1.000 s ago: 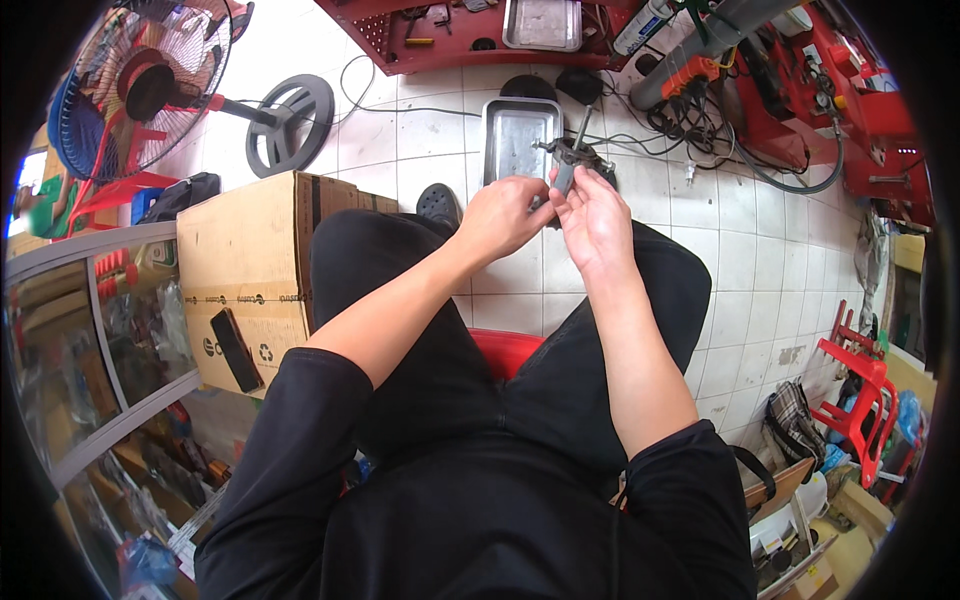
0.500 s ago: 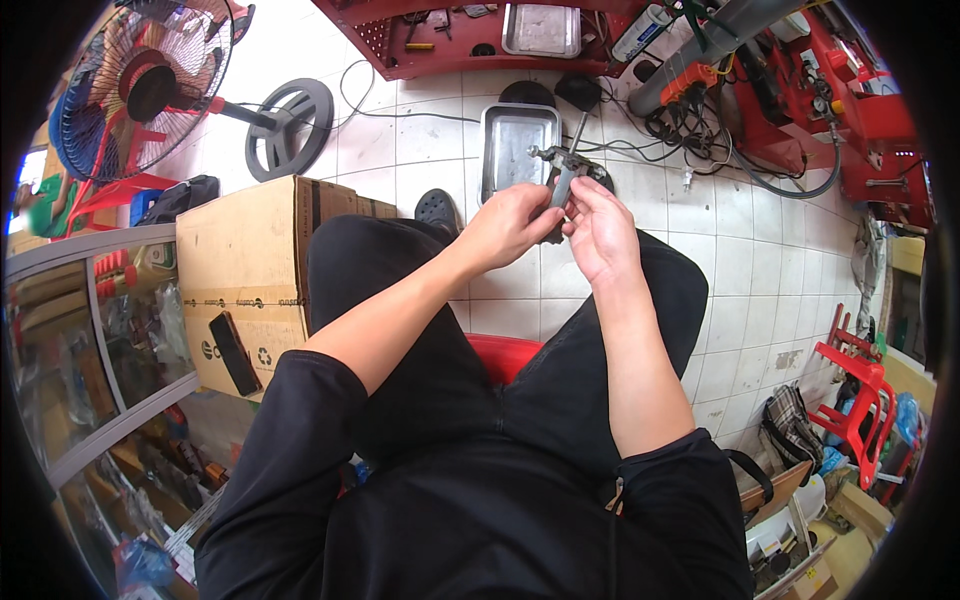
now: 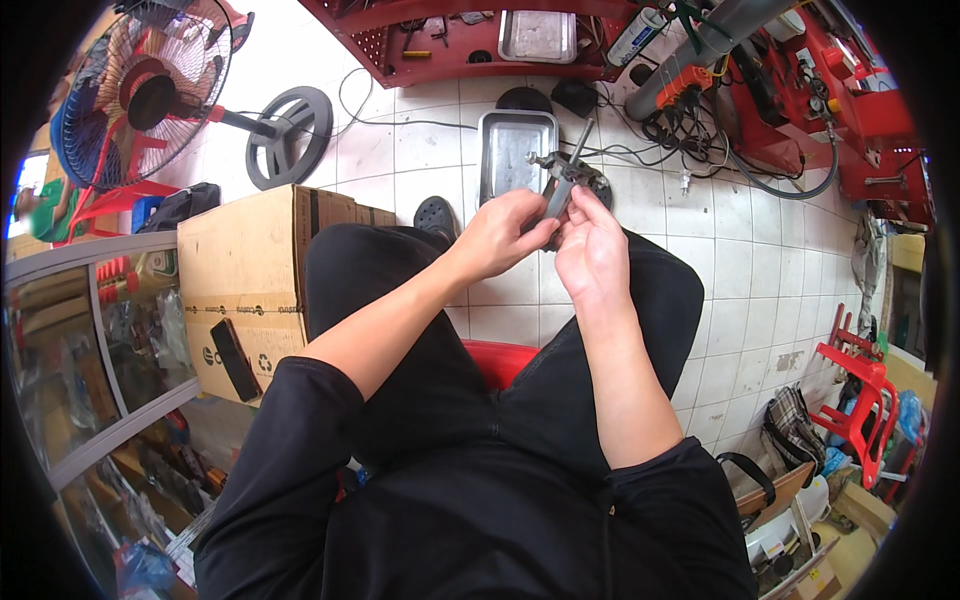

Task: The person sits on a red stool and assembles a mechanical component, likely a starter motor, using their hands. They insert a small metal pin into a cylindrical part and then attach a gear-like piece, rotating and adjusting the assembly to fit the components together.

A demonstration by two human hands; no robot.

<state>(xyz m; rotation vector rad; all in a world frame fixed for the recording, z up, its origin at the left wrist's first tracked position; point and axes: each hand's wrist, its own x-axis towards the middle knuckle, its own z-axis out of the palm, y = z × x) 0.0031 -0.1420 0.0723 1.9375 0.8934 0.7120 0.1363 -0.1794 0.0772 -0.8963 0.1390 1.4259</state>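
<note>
In front of my knees, both hands are closed on a flat grey strip [image 3: 559,198]. My left hand [image 3: 503,236] grips its lower left side, thumb laid along it. My right hand [image 3: 594,250] is turned palm up, its fingertips pinching the strip's right side. Just beyond the fingers is a dark metal part [image 3: 572,168] with a thin rod sticking up from it and a small knob at its left. My fingers cover some of the strip and the metal part, so I cannot tell whether the two are joined.
A metal tray [image 3: 484,150] lies on the tiled floor behind the hands. Cables [image 3: 640,155] trail on the right, near red equipment [image 3: 800,120]. On the left are a cardboard box [image 3: 240,250] with a phone [image 3: 234,360] on it, and a standing fan [image 3: 150,100].
Both hands have shifted slightly down and left in view with the grey strip, which leans a little more to the right. The grip looks the same.
</note>
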